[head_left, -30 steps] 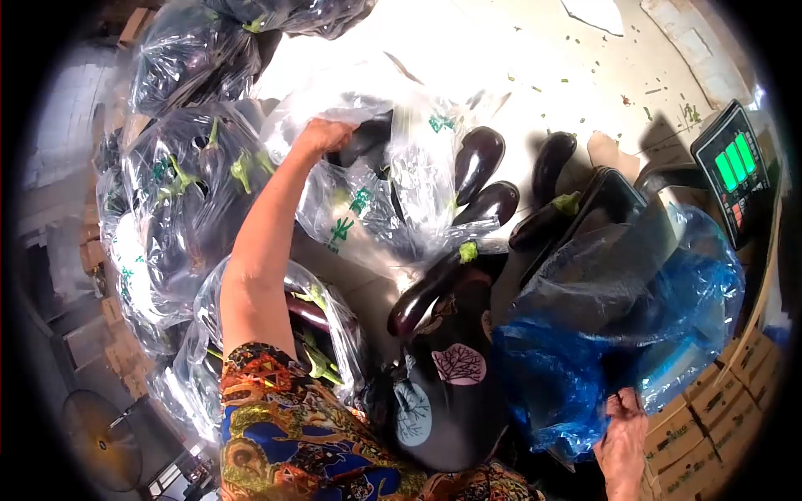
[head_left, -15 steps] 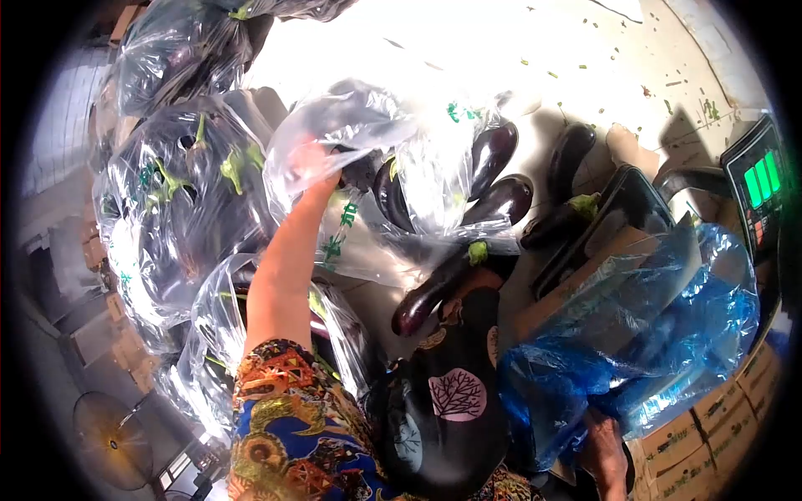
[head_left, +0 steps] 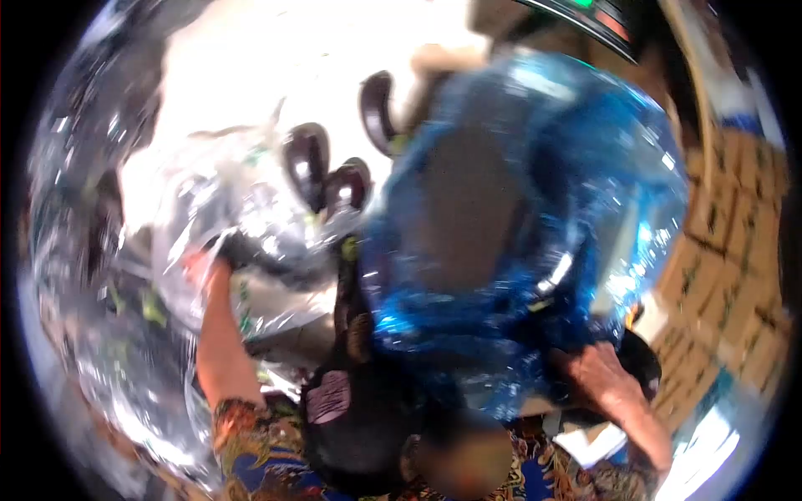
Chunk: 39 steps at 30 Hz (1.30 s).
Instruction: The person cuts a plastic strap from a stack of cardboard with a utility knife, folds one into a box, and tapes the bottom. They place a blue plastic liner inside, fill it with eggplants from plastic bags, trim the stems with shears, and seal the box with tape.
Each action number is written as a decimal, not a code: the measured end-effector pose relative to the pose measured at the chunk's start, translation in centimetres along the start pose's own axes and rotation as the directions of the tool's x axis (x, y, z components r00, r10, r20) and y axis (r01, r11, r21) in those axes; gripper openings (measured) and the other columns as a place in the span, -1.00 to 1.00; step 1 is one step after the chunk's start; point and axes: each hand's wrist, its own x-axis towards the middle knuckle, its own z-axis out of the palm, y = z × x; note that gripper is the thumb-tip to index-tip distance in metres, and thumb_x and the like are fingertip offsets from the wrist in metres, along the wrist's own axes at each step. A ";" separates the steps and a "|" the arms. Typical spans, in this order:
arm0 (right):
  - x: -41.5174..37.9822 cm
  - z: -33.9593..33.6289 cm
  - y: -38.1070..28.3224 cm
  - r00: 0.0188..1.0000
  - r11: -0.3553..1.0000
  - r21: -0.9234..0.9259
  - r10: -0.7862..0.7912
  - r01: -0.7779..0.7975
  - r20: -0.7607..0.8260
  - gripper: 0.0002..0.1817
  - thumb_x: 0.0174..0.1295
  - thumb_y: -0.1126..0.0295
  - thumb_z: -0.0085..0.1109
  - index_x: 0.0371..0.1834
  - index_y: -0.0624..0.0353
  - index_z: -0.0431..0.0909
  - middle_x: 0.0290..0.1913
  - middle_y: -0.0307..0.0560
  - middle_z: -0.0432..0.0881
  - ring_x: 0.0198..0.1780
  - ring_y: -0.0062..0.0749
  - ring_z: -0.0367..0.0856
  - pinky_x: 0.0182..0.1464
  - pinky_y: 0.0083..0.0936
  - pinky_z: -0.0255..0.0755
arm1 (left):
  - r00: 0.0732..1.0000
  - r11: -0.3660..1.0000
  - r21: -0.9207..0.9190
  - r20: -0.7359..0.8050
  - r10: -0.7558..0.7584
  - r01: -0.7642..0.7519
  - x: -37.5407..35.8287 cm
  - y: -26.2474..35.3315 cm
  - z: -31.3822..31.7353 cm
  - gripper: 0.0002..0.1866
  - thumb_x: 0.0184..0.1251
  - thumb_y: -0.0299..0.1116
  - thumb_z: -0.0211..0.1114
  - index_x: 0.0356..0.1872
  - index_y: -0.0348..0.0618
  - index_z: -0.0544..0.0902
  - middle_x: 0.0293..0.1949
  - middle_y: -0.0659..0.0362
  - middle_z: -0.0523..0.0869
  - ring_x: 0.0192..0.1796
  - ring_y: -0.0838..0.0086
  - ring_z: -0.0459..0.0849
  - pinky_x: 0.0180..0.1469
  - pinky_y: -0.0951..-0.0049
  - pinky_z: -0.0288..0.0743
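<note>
My left hand [head_left: 200, 267] is at the left, covered by a clear plastic bag [head_left: 251, 184], right beside a dark eggplant seen through the film. Motion blur and the film hide how its fingers sit. Outside the bag's right edge lie several glossy purple eggplants, among them one curved eggplant [head_left: 378, 108]. A large blue plastic bag [head_left: 618, 150] spreads open on the right, with a flat brown surface inside it. At its lower right edge my right hand [head_left: 593, 371] is closed on the blue film, fingertips partly hidden.
Filled clear bags [head_left: 92, 275] line the left side. Stacked brown cartons [head_left: 718, 250] stand at the right. A scale with a green display [head_left: 585, 4] is cut off at the top. Dark clothing with a pink patch [head_left: 330, 397] fills the lower middle.
The view has swung to the right and blurred. The blue bag now appears larger and more central, spread wider open. My right hand shows more fully, while my left stays at the clear bag.
</note>
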 end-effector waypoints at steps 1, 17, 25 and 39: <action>0.8 -0.2 -0.2 0.978 0.997 0.010 0.074 -0.077 0.194 -0.64 0.18 0.48 0.04 0.07 -0.04 0.53 -0.13 0.08 0.66 -0.08 0.03 0.64 -0.03 -0.15 0.49 | 0.999 0.947 -0.318 -0.010 -0.040 0.035 0.6 -0.6 1.0 -0.20 0.15 0.04 0.32 0.38 -0.13 0.33 0.39 -0.08 0.32 0.40 0.07 0.36 0.27 0.18 0.43; -1.1 -2.1 -0.9 0.777 0.970 0.207 0.224 -0.123 -0.588 -0.75 0.11 0.55 0.25 -0.11 0.20 0.58 -0.16 0.07 0.61 -0.21 0.05 0.61 -0.19 -0.20 0.50 | 0.960 0.979 -0.062 -0.220 0.174 -0.192 1.0 -0.3 14.0 -0.18 0.32 -0.17 0.12 0.56 0.04 -0.04 0.52 -0.08 0.07 0.41 -0.04 0.29 0.36 -0.11 0.22; 1.3 -2.7 -1.9 0.836 0.967 0.255 0.155 -0.019 -0.526 -0.77 0.21 0.47 0.22 -0.08 0.26 0.59 -0.26 0.17 0.59 -0.23 0.10 0.58 -0.17 -0.14 0.46 | 0.904 0.650 -0.726 -0.404 -0.140 -0.224 -5.5 1.7 14.3 -0.04 0.10 -0.12 0.32 0.48 -0.30 0.06 0.30 -0.39 0.30 0.34 -0.23 0.30 0.38 -0.09 0.19; 2.1 -3.8 -1.7 0.898 0.979 0.193 0.145 -0.069 -0.415 -0.77 0.23 0.51 0.19 -0.05 0.25 0.58 -0.14 0.21 0.65 -0.18 0.12 0.61 -0.12 -0.16 0.45 | 0.894 -0.349 -0.884 0.397 -0.209 0.311 -4.6 0.9 8.0 -0.56 0.31 -0.25 0.28 0.06 -0.20 0.31 -0.44 0.03 0.57 -0.52 0.31 0.56 -0.49 0.32 0.45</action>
